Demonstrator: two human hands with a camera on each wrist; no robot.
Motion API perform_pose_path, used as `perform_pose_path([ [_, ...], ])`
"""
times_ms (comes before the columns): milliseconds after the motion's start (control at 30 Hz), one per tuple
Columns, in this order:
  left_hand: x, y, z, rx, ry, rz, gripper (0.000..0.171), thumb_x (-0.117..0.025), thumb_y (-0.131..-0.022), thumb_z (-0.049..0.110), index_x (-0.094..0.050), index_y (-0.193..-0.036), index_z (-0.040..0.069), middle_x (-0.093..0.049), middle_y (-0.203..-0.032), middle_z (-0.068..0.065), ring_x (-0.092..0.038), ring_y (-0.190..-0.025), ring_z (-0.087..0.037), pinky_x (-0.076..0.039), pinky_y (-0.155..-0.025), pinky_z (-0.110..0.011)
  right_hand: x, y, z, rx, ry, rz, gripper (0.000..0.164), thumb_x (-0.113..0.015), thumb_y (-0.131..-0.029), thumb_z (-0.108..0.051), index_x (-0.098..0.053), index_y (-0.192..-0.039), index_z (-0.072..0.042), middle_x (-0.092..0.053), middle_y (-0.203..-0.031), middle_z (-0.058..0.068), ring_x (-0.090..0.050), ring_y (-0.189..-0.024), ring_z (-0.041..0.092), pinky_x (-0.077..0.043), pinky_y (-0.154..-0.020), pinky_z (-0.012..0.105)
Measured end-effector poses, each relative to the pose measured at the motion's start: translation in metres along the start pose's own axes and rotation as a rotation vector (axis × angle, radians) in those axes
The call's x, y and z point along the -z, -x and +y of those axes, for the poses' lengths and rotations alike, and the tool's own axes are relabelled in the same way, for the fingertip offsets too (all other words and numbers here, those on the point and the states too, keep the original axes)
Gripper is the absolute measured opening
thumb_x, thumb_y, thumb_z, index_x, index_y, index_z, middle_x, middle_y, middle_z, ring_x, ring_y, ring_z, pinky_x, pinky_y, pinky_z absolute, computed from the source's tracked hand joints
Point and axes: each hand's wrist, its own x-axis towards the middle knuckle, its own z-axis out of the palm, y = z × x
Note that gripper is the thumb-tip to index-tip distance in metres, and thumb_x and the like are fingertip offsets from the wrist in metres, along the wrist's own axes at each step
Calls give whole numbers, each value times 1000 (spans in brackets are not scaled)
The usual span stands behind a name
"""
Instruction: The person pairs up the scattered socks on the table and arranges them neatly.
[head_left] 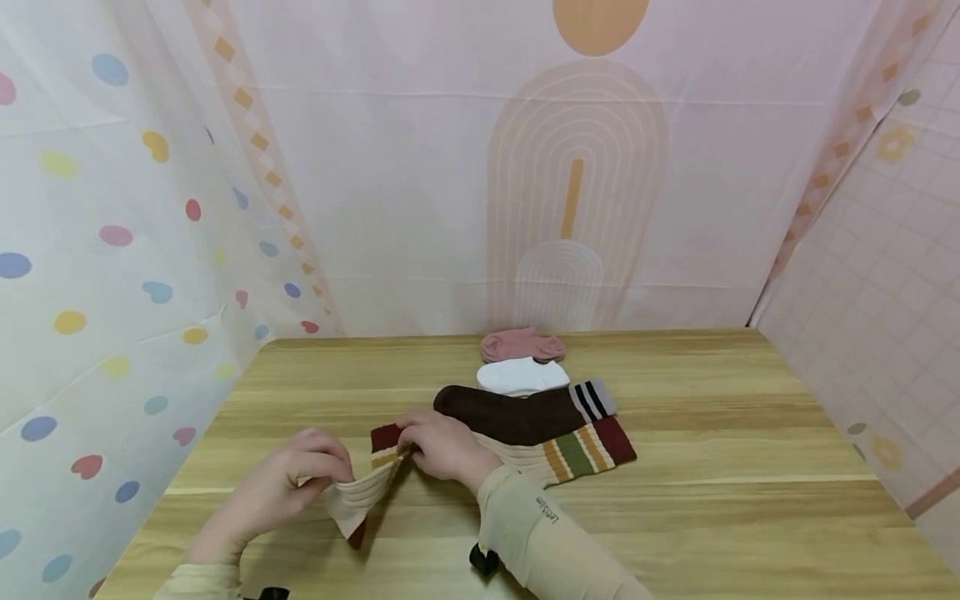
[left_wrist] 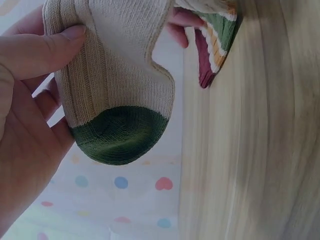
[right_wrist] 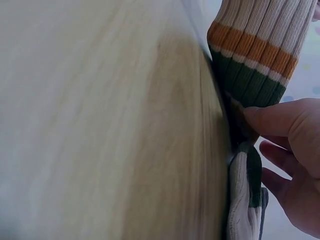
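My left hand (head_left: 296,479) pinches a cream ribbed sock (head_left: 363,493), its thumb on the knit in the left wrist view, above a dark green rounded end. My right hand (head_left: 442,446) pinches the same sock by its striped part; the right wrist view shows the thumb (right_wrist: 272,120) at the green band below an orange stripe. The maroon cuff (head_left: 385,437) sticks out past the right fingers. A matching striped sock (head_left: 573,454) lies flat on the table, partly hidden behind the right hand and forearm.
Beyond the striped sock lie a dark brown sock (head_left: 510,414) with a grey, black-striped cuff, then a white ankle sock (head_left: 517,377) and pink ankle socks (head_left: 517,344). The wooden table (head_left: 712,500) ends at patterned curtains (head_left: 405,192) at the back and sides.
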Motion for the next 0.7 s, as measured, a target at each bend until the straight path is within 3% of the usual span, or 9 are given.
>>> perform_pose_path([
  [167,3,4,-3,-12,-30,52,67,-66,-58,-34,-73,-92,24,-67,-97,7,-57,-94,-11,-44,-83,-16,0,2,2,6,-28,21,12,-68,-93,-12,-74,-97,-22,-62,-128,-7,-53,-123,8,-40,-99,18],
  [300,5,10,-9,16,-70,103,67,-69,-57,-34,-74,-92,22,-67,-97,4,-57,-94,-12,-42,-84,-13,3,3,5,-4,-84,63,12,-66,-93,-11,-72,-97,-21,-66,-113,-8,-59,-110,8,-43,-94,18],
  [467,8,17,-11,110,-105,154,63,-69,-60,-34,-74,-92,20,-67,-97,1,-56,-96,-9,-41,-85,-9,8,7,8,-49,-167,100,12,-65,-94,-12,-71,-99,-21,-67,-103,-10,-60,-100,5,-45,-89,18],
  [700,15,17,-8,261,-221,171,56,-72,-65,-29,-74,-89,22,-67,-96,0,-56,-94,-3,-43,-78,-8,14,10,9,-100,-206,136,10,-64,-97,-17,-71,-103,-21,-68,-107,-9,-61,-101,6,-46,-89,20],
])
